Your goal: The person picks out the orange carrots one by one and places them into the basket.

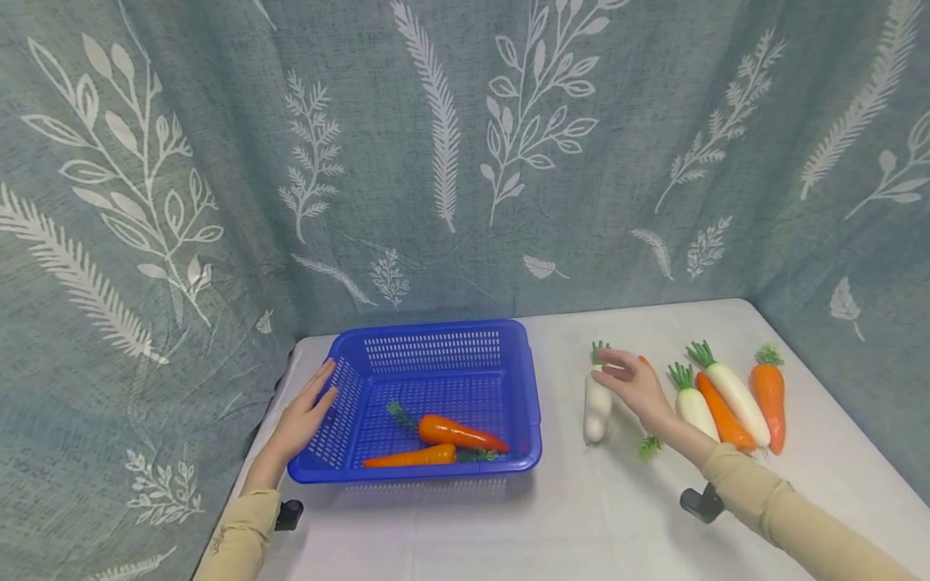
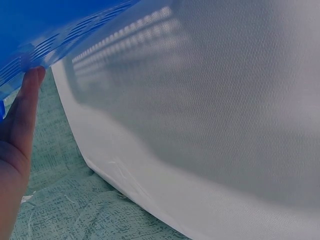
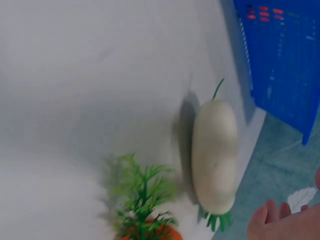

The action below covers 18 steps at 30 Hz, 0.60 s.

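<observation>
Two beige sleeves (image 1: 243, 537) reach over the white-covered tabletop (image 1: 465, 532), a black device (image 1: 701, 505) at each wrist. The left hand (image 1: 301, 420), fingers nearly straight, rests against the outside of the left wall of the blue plastic basket (image 1: 414, 474). The right hand (image 1: 643, 387) holds nothing: its fingers are loosely bent, with a gap between them and the thumb.

Inside the basket are two carrots: an orange one (image 1: 417, 457) along the near side and a redder one (image 1: 461, 433) just beyond it, both lying roughly crosswise.

To the basket's right lies the nearest white radish (image 1: 597, 407), just left of the right hand and partly under its fingertips; the right wrist view shows a gap between them. The radish's long axis runs near to far, root tip toward the person and green stalks away. The right hand is much the nearer; the left is across the basket.

Three radishes and three carrots lie on the tabletop. One carrot (image 3: 172, 234) is mostly hidden under the right hand; further right come a short radish (image 1: 695, 411), a carrot (image 1: 725, 415), a long radish (image 1: 735, 395) and the outermost carrot (image 1: 772, 395).

Behind everything hangs a grey-green curtain (image 1: 465, 266) with white leaf prints.
</observation>
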Tool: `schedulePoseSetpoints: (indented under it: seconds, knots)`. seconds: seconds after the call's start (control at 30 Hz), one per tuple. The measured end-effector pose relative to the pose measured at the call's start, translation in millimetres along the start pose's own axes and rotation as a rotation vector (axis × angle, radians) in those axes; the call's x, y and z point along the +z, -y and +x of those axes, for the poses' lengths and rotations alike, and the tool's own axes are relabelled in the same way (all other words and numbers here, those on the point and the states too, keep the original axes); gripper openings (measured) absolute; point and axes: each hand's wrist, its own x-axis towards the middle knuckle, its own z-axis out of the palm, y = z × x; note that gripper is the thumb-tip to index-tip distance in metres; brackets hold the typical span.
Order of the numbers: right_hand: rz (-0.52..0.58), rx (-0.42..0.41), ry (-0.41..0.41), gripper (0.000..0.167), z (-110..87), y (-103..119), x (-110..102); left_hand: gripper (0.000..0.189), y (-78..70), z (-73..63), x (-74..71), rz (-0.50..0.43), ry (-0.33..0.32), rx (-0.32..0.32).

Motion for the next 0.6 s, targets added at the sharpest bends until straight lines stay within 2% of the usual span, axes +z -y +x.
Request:
schedulePoseSetpoints:
  seconds: [0.27, 0.6]
  knots:
    - [-0.041, 0.080, -0.073, 0.057, 8.7, -13.7, -19.9, 0.055, 0.9, 0.4, -0.3, 0.001, 0.002, -0.002]
    - [-0.040, 0.213, -0.178, 0.058, 14.7, -29.4, -32.3, 0.054, 0.6, -0.6, 0.3, 0.003, -0.007, 0.011]
